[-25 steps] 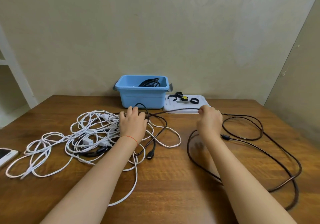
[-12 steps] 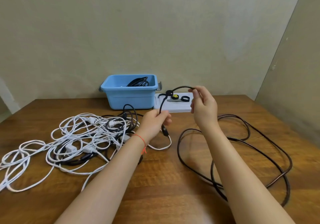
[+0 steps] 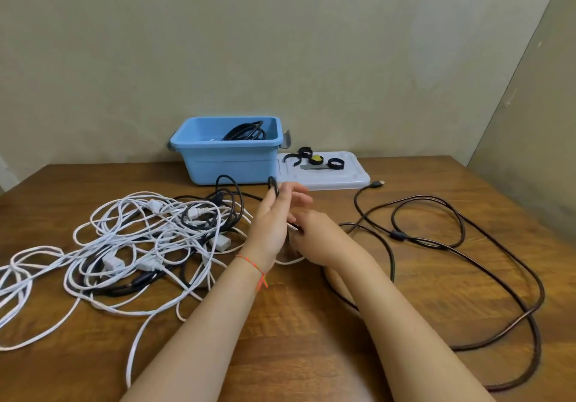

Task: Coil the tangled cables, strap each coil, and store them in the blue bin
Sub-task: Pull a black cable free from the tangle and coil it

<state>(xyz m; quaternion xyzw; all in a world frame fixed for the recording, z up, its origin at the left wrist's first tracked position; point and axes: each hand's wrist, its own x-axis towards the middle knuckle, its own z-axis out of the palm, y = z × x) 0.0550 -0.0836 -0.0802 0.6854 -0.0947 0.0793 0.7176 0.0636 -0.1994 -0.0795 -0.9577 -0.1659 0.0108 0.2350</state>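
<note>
black cable (image 3: 467, 246) sprawled in loops on counter (image 3: 311, 323), right side, one end looped over left hand (image 3: 274, 218) | left fingers (image 3: 296, 197) straight, loop hooked by thumb | right hand (image 3: 314, 233) fingers curled, pinching cable | blue bin (image 3: 227, 161) behind, holds black coil (image 3: 246, 132) | white cable tangle (image 3: 131, 239) left

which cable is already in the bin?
The coiled black cable inside the blue bin. The white tangle and the long dark cable lie loose on the table.
</note>
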